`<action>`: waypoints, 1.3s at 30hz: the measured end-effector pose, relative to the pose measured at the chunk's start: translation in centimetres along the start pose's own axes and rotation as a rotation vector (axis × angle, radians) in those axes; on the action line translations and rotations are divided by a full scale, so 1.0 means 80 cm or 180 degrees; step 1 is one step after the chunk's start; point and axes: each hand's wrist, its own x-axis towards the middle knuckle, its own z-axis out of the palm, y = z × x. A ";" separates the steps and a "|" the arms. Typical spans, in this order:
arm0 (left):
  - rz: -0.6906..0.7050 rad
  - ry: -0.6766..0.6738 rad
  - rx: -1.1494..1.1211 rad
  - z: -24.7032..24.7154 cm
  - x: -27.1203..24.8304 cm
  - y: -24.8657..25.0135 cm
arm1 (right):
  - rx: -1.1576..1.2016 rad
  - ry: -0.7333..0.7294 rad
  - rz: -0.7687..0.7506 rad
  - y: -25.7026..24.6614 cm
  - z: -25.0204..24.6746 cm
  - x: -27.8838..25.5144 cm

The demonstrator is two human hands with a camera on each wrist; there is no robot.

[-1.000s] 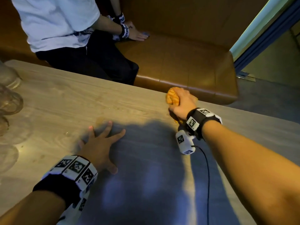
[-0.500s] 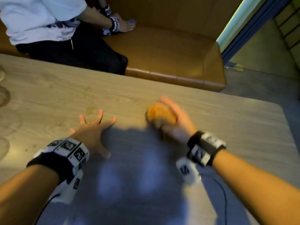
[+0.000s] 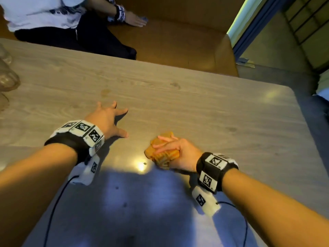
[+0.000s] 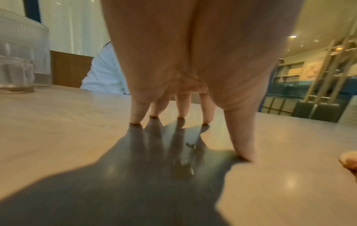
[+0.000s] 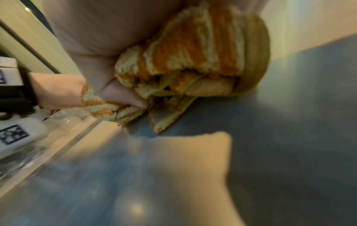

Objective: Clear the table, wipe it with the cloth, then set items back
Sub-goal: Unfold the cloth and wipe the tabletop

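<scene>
An orange and cream striped cloth lies bunched on the wooden table, near its front middle. My right hand presses on top of it, fingers laid over the cloth and thumb tucked against its folds. My left hand is spread on the table to the left of the cloth, its fingertips and thumb touching the wood, holding nothing.
Clear glasses stand at the table's left edge. A brown bench seat runs behind the table, where a person in a white shirt sits. The table's rounded right corner meets the floor aisle.
My right hand has dragged the cloth from the table's far edge back toward me and to the left. The left hand has stayed planted on the table.
</scene>
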 end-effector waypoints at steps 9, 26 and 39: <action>0.0224 -0.0714 0.0386 0.063 -0.128 -0.041 | 0.0065 -0.0220 -0.0067 -0.053 0.132 -0.138; 0.0389 -0.0658 0.0898 0.078 -0.131 -0.042 | -0.0107 0.0605 0.0292 -0.027 0.153 -0.158; 0.0505 -0.0422 0.1172 0.077 -0.141 -0.039 | 0.0921 0.1157 0.0748 -0.124 0.281 -0.297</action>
